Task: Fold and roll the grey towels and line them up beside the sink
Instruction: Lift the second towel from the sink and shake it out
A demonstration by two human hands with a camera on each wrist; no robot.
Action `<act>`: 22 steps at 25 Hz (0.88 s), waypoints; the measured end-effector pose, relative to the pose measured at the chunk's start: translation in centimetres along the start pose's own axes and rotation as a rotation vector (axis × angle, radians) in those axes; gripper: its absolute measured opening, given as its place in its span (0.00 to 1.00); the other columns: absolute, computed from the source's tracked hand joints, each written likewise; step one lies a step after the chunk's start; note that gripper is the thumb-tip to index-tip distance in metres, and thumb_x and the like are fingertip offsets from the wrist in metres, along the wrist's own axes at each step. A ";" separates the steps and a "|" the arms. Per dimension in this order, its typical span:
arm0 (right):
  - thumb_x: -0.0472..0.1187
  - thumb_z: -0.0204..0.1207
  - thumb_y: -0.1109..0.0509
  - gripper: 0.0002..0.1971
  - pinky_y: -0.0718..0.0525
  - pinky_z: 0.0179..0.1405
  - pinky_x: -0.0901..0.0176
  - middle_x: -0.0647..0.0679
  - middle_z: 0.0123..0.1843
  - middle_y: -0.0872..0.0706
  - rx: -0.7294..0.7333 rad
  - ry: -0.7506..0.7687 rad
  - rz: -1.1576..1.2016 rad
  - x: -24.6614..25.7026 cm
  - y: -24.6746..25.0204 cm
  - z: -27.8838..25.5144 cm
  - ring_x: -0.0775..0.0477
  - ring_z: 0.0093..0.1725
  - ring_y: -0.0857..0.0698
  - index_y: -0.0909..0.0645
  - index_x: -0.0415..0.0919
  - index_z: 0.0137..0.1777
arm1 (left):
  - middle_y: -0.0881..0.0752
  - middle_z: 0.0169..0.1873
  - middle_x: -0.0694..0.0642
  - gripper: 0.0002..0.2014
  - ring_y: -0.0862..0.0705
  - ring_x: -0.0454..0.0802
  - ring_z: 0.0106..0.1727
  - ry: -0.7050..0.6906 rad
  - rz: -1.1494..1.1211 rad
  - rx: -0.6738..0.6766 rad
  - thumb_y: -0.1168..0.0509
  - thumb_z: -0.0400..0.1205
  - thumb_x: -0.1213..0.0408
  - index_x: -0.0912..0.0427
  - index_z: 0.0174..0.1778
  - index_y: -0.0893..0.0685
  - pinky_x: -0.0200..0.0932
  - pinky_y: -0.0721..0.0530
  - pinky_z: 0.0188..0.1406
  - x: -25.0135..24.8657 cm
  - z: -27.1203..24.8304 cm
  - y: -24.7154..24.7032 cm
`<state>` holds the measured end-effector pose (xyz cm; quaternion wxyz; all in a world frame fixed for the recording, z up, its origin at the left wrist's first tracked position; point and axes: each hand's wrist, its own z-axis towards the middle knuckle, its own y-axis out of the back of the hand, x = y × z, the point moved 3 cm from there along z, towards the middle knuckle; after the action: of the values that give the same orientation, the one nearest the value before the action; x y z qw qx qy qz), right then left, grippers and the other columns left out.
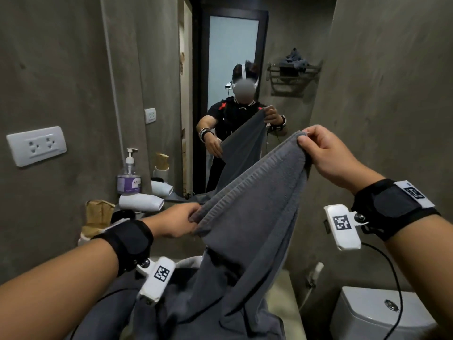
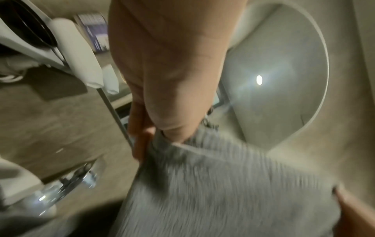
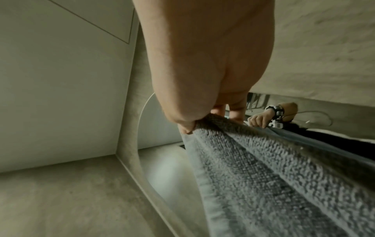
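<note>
A grey towel point(image 1: 255, 207) hangs in the air in front of the mirror, held up by two corners. My right hand point(image 1: 326, 153) pinches the upper corner, high and to the right. Lower down on the left, my left hand point(image 1: 179, 222) pinches the other corner. The towel's lower part drapes down onto more grey towel cloth point(image 1: 171, 312) heaped at the bottom of the head view. Both wrist views show the same: the right hand's thumb point(image 3: 186, 125) pinning the towel point(image 3: 274, 184), and the left hand point(image 2: 162, 99) gripping the blurred towel point(image 2: 223, 192). The sink is mostly hidden by cloth.
Behind my left hand stand a white hair dryer point(image 1: 142, 202), a pump bottle point(image 1: 128, 173) and a brown paper bag point(image 1: 98, 214). A toilet cistern point(image 1: 382, 315) sits at lower right. Concrete walls close in on both sides; a wall socket point(image 1: 36, 146) is at left.
</note>
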<state>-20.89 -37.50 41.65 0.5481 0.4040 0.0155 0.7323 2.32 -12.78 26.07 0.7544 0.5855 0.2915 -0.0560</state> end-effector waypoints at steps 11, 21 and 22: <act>0.39 0.86 0.32 0.04 0.20 0.31 0.69 0.56 0.37 0.12 -0.104 -0.170 0.173 -3.1 1.5 -1.6 0.66 0.31 0.18 0.16 0.43 0.52 | 0.11 0.36 0.34 0.13 0.13 0.35 0.42 -0.151 0.390 0.053 0.38 0.82 0.61 0.39 0.42 0.09 0.45 0.14 0.51 -2.4 -0.8 14.3; 0.40 0.85 0.31 0.09 0.28 0.22 0.70 0.58 0.27 0.16 -0.217 -0.133 0.440 4.8 5.6 6.1 0.61 0.23 0.25 0.15 0.43 0.43 | 0.09 0.38 0.46 0.10 0.13 0.43 0.40 -0.276 -0.370 -0.685 0.28 0.84 0.68 0.50 0.52 0.22 0.38 0.14 0.41 -7.2 2.6 27.3; 0.41 0.85 0.31 0.09 0.32 0.20 0.69 0.56 0.26 0.20 -0.250 -0.120 0.437 6.2 6.8 7.6 0.59 0.21 0.29 0.16 0.43 0.42 | 0.08 0.41 0.47 0.13 0.11 0.42 0.42 -0.322 -0.494 -0.709 0.30 0.84 0.71 0.52 0.60 0.21 0.35 0.13 0.42 -8.4 3.0 29.3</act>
<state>-22.12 -38.41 53.49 0.4223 0.3695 -0.1955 0.8043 8.99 -8.71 55.64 0.9079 0.1880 0.3025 -0.2210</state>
